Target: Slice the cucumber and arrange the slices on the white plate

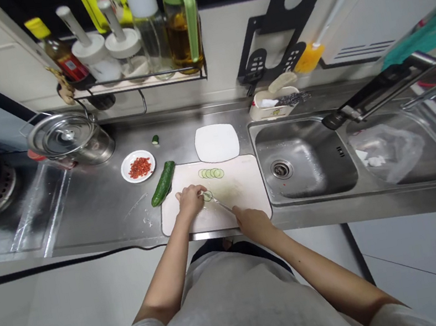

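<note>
My left hand [191, 200] is closed over the white cutting board [195, 223], its fingertips on a thin cucumber slice [207, 196]. My right hand [254, 226] is wrapped around the handle of a slim metal knife [223, 204]; its far end reaches the slice by my left fingertips. The handle is hidden in my palm. A row of several overlapping cucumber slices [211, 173] lies near the board's far edge. A dark green cucumber [163, 184] rests along the board's left edge. Beyond the board is a white square plate [217, 143].
Left of the board, a small plate [125, 171] holds chopped red pieces [140, 167]. A cucumber end [155, 139] sits behind it. A lidded steel pot [91, 146] stands farther left. On the right is a double sink [306, 164] with a faucet [382, 86]. Bottles line the rack [144, 81] above.
</note>
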Tool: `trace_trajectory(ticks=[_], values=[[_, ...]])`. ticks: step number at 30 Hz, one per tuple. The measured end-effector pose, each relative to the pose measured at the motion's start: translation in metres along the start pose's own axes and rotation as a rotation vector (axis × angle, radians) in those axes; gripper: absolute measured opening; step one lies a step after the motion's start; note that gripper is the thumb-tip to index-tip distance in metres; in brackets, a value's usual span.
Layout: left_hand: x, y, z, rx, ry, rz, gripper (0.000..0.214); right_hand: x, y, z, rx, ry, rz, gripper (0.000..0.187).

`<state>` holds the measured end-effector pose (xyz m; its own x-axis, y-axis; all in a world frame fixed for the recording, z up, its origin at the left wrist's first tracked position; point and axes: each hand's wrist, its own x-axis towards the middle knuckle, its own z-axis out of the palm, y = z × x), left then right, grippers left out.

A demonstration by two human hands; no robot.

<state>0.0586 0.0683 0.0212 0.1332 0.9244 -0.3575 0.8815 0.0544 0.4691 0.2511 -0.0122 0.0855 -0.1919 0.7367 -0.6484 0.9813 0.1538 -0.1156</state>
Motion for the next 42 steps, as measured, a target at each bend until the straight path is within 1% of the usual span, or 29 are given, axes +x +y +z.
trace_trajectory(ticks=[9, 17, 25, 29, 33, 36, 38, 40, 42], values=[[0.001, -0.001, 0.000, 0.000, 0.000, 0.005, 0.032, 0.005, -0.002, 0.001, -0.016, -0.016, -0.008, 0.031], [0.002, -0.001, -0.001, 0.008, -0.019, 0.012, 0.032, 0.004, -0.001, 0.008, 0.001, -0.015, 0.008, 0.035], [0.001, 0.003, -0.002, 0.042, -0.014, 0.007, 0.032, -0.013, 0.005, 0.008, 0.005, -0.027, 0.017, 0.035], [-0.004, 0.010, 0.000, 0.098, 0.037, -0.021, 0.023, -0.024, 0.011, 0.014, 0.000, -0.045, 0.042, 0.033], [-0.005, 0.016, 0.006, 0.123, 0.058, -0.034, 0.017, -0.030, 0.020, 0.017, 0.038, -0.066, 0.039, 0.032], [-0.006, 0.021, 0.006, 0.071, 0.041, -0.045, 0.014, -0.032, 0.024, 0.016, 0.081, -0.066, 0.026, 0.028], [-0.009, 0.021, 0.002, -0.004, 0.013, -0.062, 0.012, -0.032, 0.026, 0.017, 0.103, -0.057, 0.012, 0.027], [-0.016, 0.016, -0.005, -0.093, 0.005, -0.094, 0.010, -0.033, 0.028, 0.019, 0.119, -0.039, 0.017, 0.026], [-0.024, 0.005, -0.011, -0.167, 0.015, -0.124, 0.010, -0.033, 0.031, 0.022, 0.148, -0.006, 0.046, 0.024]])
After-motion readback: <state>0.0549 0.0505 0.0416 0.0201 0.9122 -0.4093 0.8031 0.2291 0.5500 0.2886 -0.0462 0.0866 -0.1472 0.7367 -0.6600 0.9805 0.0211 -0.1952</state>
